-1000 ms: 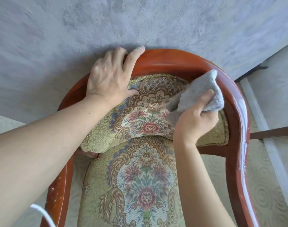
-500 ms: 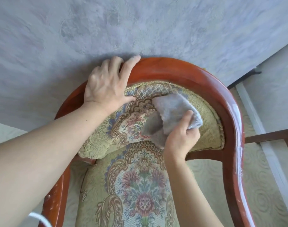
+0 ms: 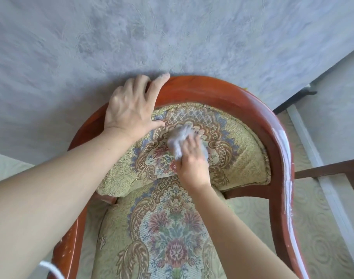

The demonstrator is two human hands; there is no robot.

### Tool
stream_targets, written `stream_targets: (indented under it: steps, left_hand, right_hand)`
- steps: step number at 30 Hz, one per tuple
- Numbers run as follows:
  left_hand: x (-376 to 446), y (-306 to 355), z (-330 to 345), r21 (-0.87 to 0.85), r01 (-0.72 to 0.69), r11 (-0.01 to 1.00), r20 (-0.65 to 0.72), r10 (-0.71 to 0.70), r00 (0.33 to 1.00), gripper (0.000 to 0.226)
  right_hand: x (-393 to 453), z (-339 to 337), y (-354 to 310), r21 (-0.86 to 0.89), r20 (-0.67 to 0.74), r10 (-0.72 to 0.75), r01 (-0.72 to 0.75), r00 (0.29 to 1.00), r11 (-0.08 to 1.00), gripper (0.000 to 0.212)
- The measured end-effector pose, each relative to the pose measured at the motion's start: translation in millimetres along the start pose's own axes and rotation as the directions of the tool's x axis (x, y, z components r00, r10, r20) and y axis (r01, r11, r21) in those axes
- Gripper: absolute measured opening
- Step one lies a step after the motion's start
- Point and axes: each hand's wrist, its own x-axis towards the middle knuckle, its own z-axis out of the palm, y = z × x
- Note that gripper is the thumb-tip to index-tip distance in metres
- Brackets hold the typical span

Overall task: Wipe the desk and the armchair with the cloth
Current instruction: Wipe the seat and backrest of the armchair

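Cloth (image 3: 179, 140), bunched grey, lies pressed on the armchair (image 3: 250, 109) backrest at centre, right hand (image 3: 192, 160) curled around it, left hand (image 3: 131, 105) gripping the wooden rail at 11 o'clock.

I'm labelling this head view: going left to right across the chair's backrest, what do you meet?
Left hand on the wooden rail → cloth → right hand → bare backrest fabric → right side of the wooden frame.
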Motion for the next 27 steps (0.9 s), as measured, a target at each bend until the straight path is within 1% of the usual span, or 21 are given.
stream_targets:
  steps: [1, 2, 3, 4, 5, 6, 7, 8, 9, 10, 12, 14, 16, 18, 21, 24, 27]
  left_hand:
    - [0, 0, -1, -0.005, -0.004, 1.0, 0.01, 0.004, 1.0, 0.123]
    - [-1, 1, -2, -0.011, -0.007, 1.0, 0.02, 0.007, 1.0, 0.124]
    - [-1, 1, -3, -0.017, -0.01, 1.0, 0.03, 0.011, 1.0, 0.124]
    - [-1, 1, -3, -0.02, -0.013, 1.0, 0.033, 0.014, 0.999, 0.125]
    - [1, 1, -3, -0.017, -0.017, 1.0, 0.032, 0.018, 0.999, 0.126]
    - [1, 0, -4, -0.015, -0.019, 1.0, 0.041, 0.02, 0.999, 0.127]
    - [1, 0, -6, -0.016, -0.02, 1.0, 0.053, 0.021, 0.998, 0.127]
    - [-1, -1, -7, -0.023, -0.02, 1.0, 0.062, 0.021, 0.998, 0.128]
    - [-3, -1, -9, -0.034, -0.017, 0.999, 0.069, 0.019, 0.997, 0.129]
    - [-6, -2, -11, -0.054, -0.013, 0.998, 0.075, 0.017, 0.997, 0.129]
    - [-18, -6, -18, -0.136, 0.014, 0.991, 0.074, -0.004, 0.997, 0.125]
    - [-37, -11, -25, -0.219, 0.078, 0.973, 0.077, -0.063, 0.995, 0.118]
    - [-62, -16, -32, -0.253, 0.147, 0.956, 0.116, -0.121, 0.986, 0.117]
    - [-90, -20, -38, -0.284, 0.226, 0.932, 0.172, -0.182, 0.968, 0.119]
    - [-139, -31, -52, -0.252, 0.329, 0.91, 0.201, -0.284, 0.938, 0.122]
    - [-195, -35, -66, -0.199, 0.413, 0.889, 0.189, -0.378, 0.906, 0.121]
    - [-251, -33, -77, -0.193, 0.511, 0.838, 0.199, -0.476, 0.856, 0.117]
  right_hand:
    - [-14, 1, 4, -0.008, 0.179, -0.014, 0.016, 0.984, 1.0, 0.045]
    - [-31, 2, 6, 0.027, 0.307, 0.018, -0.028, 0.952, 0.999, 0.045]
    - [-48, 3, 7, 0.074, 0.367, 0.11, -0.147, 0.924, 0.986, 0.044]
    - [-65, 2, 6, 0.149, 0.357, 0.256, -0.326, 0.898, 0.934, 0.041]
    - [-76, -3, 0, 0.259, 0.328, 0.438, -0.526, 0.837, 0.81, 0.042]
    - [-84, -5, -7, 0.383, 0.3, 0.576, -0.649, 0.76, 0.657, 0.045]
    - [-91, -9, -14, 0.47, 0.299, 0.664, -0.712, 0.685, 0.522, 0.05]
    - [-98, -13, -19, 0.527, 0.307, 0.714, -0.737, 0.63, 0.423, 0.053]
    - [-103, -19, -23, 0.568, 0.312, 0.735, -0.738, 0.602, 0.364, 0.054]
    - [-105, -27, -27, 0.593, 0.308, 0.744, -0.731, 0.593, 0.337, 0.052]
    - [-105, -45, -29, 0.639, 0.306, 0.742, -0.706, 0.597, 0.305, 0.044]
    - [-103, -60, -28, 0.683, 0.33, 0.729, -0.685, 0.599, 0.254, 0.039]
    - [-99, -70, -29, 0.722, 0.37, 0.724, -0.671, 0.582, 0.171, 0.04]
    - [-97, -75, -33, 0.734, 0.406, 0.702, -0.667, 0.585, 0.13, 0.039]
    - [-97, -76, -51, 0.743, 0.444, 0.631, -0.655, 0.637, 0.138, 0.036]
    - [-103, -71, -73, 0.729, 0.477, 0.548, -0.658, 0.687, 0.19, 0.039]
    - [-116, -64, -92, 0.708, 0.519, 0.482, -0.671, 0.706, 0.22, 0.036]
